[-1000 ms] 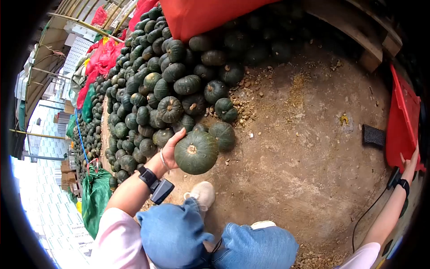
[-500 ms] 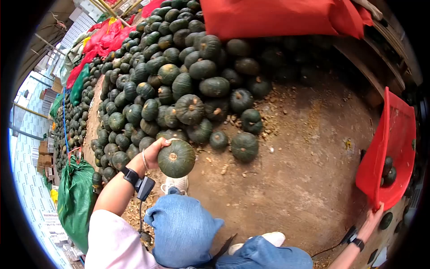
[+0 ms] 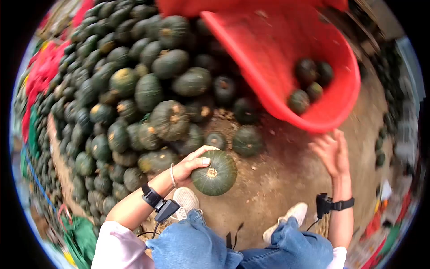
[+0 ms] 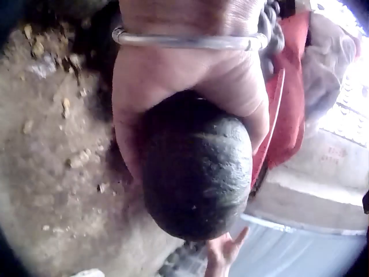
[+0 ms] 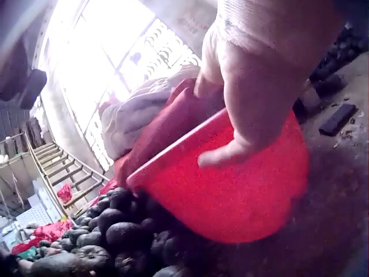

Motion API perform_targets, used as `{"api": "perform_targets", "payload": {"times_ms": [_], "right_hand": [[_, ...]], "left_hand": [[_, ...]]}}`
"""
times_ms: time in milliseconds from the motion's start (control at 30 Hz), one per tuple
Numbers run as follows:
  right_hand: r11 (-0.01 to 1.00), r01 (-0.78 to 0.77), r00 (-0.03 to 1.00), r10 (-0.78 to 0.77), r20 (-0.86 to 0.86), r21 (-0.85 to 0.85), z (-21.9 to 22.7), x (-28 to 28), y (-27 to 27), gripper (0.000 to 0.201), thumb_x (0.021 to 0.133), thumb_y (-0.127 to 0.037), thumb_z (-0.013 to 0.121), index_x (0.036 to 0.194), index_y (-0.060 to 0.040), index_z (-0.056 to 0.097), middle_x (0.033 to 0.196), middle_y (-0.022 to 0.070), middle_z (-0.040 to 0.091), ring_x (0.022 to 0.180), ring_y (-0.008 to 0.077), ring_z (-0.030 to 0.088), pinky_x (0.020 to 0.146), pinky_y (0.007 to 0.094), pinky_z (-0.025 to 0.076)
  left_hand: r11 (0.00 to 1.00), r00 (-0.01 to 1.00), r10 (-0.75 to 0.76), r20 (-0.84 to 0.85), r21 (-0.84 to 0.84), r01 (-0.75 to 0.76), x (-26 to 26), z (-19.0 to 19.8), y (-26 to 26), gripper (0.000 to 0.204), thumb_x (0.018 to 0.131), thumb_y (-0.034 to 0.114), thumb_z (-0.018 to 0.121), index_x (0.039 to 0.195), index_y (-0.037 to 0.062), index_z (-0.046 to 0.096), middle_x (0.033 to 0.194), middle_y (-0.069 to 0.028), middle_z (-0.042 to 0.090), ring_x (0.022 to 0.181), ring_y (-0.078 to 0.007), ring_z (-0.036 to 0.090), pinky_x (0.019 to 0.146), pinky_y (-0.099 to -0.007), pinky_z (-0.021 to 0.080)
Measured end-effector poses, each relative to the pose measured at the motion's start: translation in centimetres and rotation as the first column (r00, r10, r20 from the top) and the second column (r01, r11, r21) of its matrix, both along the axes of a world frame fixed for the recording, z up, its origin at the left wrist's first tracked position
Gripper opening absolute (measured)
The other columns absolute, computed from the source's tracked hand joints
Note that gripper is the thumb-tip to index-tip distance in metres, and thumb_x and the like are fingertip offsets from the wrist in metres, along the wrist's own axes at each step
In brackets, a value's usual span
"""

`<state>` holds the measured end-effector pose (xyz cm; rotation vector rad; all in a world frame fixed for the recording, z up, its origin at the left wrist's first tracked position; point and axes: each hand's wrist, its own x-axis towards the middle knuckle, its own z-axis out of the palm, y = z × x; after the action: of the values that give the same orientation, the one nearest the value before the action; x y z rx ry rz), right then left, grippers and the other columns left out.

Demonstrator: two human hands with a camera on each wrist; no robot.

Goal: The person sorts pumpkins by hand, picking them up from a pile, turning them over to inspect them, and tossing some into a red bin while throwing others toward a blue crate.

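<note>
My left hand point(image 3: 191, 167) grips a round dark-green pumpkin point(image 3: 217, 178) above the floor, thumb on top near its pale stem scar. In the left wrist view the same pumpkin point(image 4: 197, 173) sits between thumb and fingers. A red scoop-shaped plastic basket point(image 3: 273, 85) stands tilted at upper right with several pumpkins point(image 3: 307, 71) at its rounded end. Just below that end is my right hand point(image 3: 332, 154), its fingers loosely spread and fingertips right at the rim. In the right wrist view the thumb point(image 5: 222, 156) overlaps the red wall.
A large heap of dark-green pumpkins point(image 3: 121, 83) covers the left side. A few loose pumpkins point(image 3: 247, 141) lie at its edge on the dirty floor point(image 3: 277, 179). Red cloth point(image 3: 183, 6) hangs over the heap's back, and a green sack point(image 3: 79, 240) stands at lower left.
The red basket has swung from the far right toward the heap, and its inside now shows. My right hand has come inward with it, fingers loosened from the rim. The left hand keeps its pumpkin.
</note>
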<state>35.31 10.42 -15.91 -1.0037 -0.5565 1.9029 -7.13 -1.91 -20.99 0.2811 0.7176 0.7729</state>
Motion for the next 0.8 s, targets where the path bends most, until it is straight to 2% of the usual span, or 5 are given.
{"api": "perform_targets", "payload": {"times_ms": [133,467,600,667,800], "right_hand": [[0.867,-0.436,0.861,0.480,0.169,-0.240,2.7,-7.4,-5.8,0.071,0.082,-0.022,0.075,0.140,-0.0094,0.036,0.133,0.0171,0.049,0.122,0.0274,0.051,0.103,0.0475,0.043],[0.943,0.314,0.729,-0.313,0.609,0.108,8.8,-0.6,-23.5,0.071,0.076,-0.015,0.079,0.136,-0.0072,0.042,0.126,0.0080,0.052,0.119,0.0171,0.048,0.102,0.0354,0.039],[0.532,0.750,0.266,-0.786,0.558,0.392,15.8,8.4,-40.0,0.050,0.081,-0.021,0.069,0.125,-0.0025,0.053,0.110,0.0093,0.065,0.101,0.0254,0.062,0.096,0.0374,0.047],[-0.175,0.856,-0.217,-0.976,0.030,0.487,19.3,11.0,-45.7,0.040,0.085,-0.028,0.070,0.113,-0.0034,0.055,0.110,0.0153,0.064,0.101,0.0286,0.061,0.093,0.0419,0.050],[-0.199,0.949,-0.239,-0.960,0.147,0.244,16.5,12.4,-48.6,0.034,0.091,-0.027,0.065,0.111,-0.0020,0.053,0.106,0.0213,0.063,0.096,0.0312,0.063,0.086,0.0419,0.055]], "left_hand": [[0.974,0.981,-0.193,0.010,0.120,0.190,6.8,0.8,3.7,0.047,0.091,0.029,0.062,0.128,0.0058,0.044,0.117,-0.0078,0.054,0.112,-0.0182,0.052,0.097,-0.0353,0.045],[0.117,0.325,0.590,-0.739,0.477,0.871,8.4,-13.9,11.6,0.079,0.068,0.015,0.074,0.139,0.0070,0.040,0.141,-0.0283,0.034,0.122,-0.0455,0.039,0.106,-0.0504,0.031],[0.351,0.155,0.500,-0.852,0.363,0.863,9.6,-13.4,11.2,0.087,0.059,0.014,0.082,0.136,0.0071,0.042,0.131,-0.0243,0.041,0.114,-0.0453,0.042,0.100,-0.0506,0.037],[0.330,0.146,0.500,-0.854,0.344,0.879,9.3,-13.6,10.9,0.088,0.053,0.016,0.086,0.130,0.0062,0.046,0.128,-0.0233,0.044,0.114,-0.0436,0.043,0.098,-0.0483,0.039],[0.137,0.149,0.478,-0.866,0.241,0.961,11.4,-8.8,7.7,0.083,0.052,0.034,0.085,0.122,0.0059,0.050,0.111,-0.0178,0.057,0.104,-0.0376,0.053,0.088,-0.0480,0.045]]}}
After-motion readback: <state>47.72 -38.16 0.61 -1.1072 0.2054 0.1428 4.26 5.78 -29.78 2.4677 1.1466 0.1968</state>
